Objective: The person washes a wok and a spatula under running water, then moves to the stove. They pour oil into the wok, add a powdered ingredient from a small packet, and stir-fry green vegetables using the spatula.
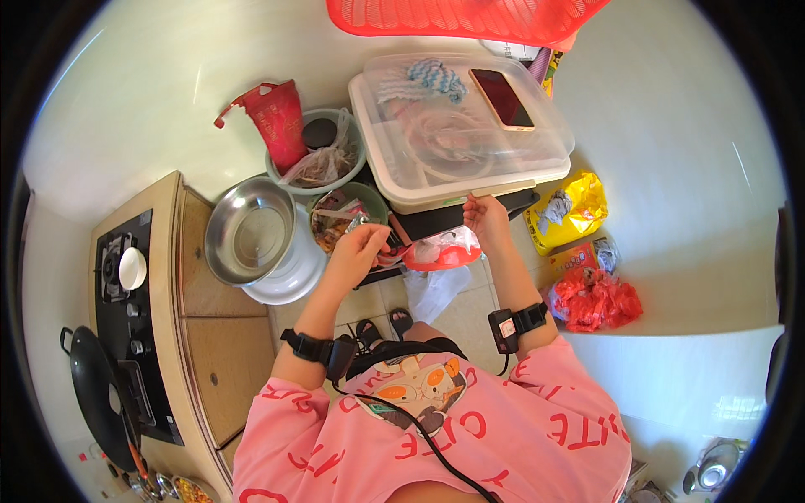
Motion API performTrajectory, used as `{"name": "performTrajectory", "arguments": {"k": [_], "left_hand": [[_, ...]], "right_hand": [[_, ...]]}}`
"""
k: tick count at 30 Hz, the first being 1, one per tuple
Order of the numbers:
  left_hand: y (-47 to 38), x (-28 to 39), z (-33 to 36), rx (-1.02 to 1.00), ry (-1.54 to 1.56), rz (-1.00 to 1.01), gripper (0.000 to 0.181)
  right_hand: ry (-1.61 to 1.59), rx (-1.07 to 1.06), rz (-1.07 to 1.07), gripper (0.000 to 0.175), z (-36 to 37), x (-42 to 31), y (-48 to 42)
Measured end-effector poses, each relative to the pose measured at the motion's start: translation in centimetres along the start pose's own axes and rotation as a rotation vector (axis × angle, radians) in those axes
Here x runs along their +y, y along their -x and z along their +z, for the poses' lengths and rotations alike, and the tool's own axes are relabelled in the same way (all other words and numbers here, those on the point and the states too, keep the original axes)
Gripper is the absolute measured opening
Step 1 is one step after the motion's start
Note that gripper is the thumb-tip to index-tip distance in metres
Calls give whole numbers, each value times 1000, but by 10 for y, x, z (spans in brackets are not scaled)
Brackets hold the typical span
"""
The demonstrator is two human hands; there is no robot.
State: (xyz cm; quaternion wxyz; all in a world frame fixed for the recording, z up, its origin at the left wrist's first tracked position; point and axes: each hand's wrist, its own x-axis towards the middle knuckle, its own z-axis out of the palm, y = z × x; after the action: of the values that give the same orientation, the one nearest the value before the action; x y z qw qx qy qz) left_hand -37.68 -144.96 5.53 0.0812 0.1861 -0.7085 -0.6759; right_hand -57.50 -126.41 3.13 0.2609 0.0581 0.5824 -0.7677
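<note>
A plastic storage box with a clear domed lid [402, 148] stands before me, a smartphone [503, 100] and a blue-and-white knitted cloth [437, 78] on top. The fingertips of my right hand [487, 220] touch the latch [503, 188] on the box's near edge. To the left, my left hand [361, 248] is over the edge of a green bowl [377, 204] of small packets; its fingers are bent, and whether they hold anything cannot be told. Just beyond this bowl, a grey-green basin [361, 151] holds a red bag [280, 126], a dark-lidded jar and clear plastic bags.
Left are a steel basin [217, 239] on a white stool-like base [295, 283], a gas hob [138, 327] with a white bowl [133, 269], and a black wok [94, 390]. Yellow [582, 201] and red [594, 302] plastic bags lie right. A red basket [465, 22] is at the top.
</note>
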Motion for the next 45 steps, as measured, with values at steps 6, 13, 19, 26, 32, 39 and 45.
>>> {"name": "performTrajectory", "arguments": {"k": [6,13,19,26,32,39,45], "left_hand": [[-56,-6,16,20,121,-19,38],[-69,-2,30,78,314,-48,35],[-68,8,33,98,527,-93,34],[-69,24,38,164,587,-109,35],[-70,25,40,153,587,-101,36],[-69,24,38,136,581,-80,37],[-68,27,38,125,601,-74,36]], "right_hand": [[-43,-97,-67,22,-9,-6,1],[189,-264,-290,25,-23,-9,-8],[1126,64,-1198,17,-25,-18,-14],[1386,138,-1243,17,-13,-32,-32],[1739,-154,-809,23,7,-44,-76],[1659,-53,-639,46,14,-28,-118],[1578,-51,-664,24,10,-17,-140]]}}
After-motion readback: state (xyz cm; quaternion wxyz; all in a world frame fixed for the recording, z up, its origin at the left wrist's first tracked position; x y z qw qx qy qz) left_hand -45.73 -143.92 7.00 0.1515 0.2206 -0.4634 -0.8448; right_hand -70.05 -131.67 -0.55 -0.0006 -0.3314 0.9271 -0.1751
